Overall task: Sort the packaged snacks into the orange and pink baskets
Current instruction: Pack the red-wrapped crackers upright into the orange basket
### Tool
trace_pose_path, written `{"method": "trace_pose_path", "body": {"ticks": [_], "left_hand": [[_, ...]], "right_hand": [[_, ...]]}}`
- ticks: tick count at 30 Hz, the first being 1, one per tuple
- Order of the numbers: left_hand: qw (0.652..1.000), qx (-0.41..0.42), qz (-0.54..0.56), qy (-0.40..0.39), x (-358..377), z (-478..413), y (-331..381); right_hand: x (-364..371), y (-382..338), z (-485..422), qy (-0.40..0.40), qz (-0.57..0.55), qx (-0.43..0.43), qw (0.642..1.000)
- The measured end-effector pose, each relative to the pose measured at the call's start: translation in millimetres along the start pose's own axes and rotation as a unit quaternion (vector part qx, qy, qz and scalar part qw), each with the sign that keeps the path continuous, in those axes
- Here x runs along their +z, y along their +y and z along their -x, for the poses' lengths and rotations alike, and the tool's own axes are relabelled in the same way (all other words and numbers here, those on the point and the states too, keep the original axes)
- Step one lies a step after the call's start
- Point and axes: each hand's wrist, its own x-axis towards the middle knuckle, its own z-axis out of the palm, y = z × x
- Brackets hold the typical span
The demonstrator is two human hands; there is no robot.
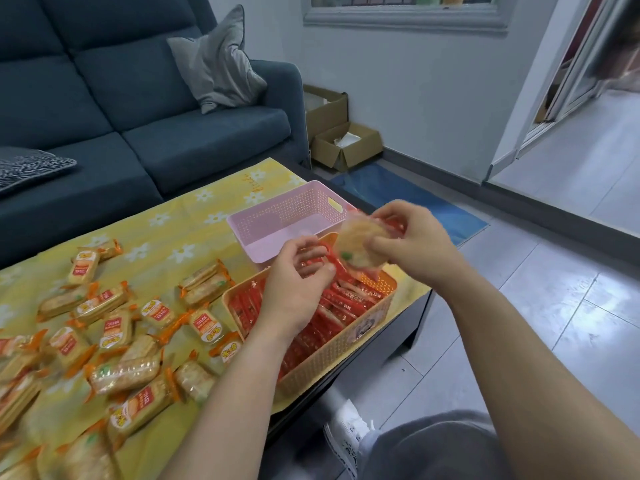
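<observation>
At centre frame our right hand pinches a round cracker pack above the orange basket; left hand fingers curl on its red wrapper, probably checking which basket it belongs in; pink basket behind.

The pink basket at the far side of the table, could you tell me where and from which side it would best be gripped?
Probably by the oval handle slot in the right end wall of the pink basket, coming from the right, where the table edge leaves room. The basket stands upright and looks empty, so one hand hooked through the slot may do. The orange basket crowds its near side.
</observation>
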Motion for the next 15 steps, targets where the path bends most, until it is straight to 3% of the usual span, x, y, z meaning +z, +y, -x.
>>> {"method": "trace_pose_path", "body": {"ticks": [2,5,8,11,15], "left_hand": [[0.987,0.047,-0.152,0.0,0,0,-4],[0.933,0.099,-0.339,-0.065,6,3,-7],[0.871,0.077,-0.462,-0.15,14,6,-9],[0.835,0.056,-0.518,-0.176,17,4,-15],[0.843,0.038,-0.512,-0.163,16,1,-19]], "right_hand": [[-2,2,0,0.06,0.054,0.002,0.997],[6,13,-1,0.001,0.16,0.036,0.987],[13,16,-4,-0.027,0.255,0.067,0.964],[19,15,-6,-0.038,0.34,0.06,0.938],[23,17,-8,-0.036,0.343,0.052,0.937]]}}
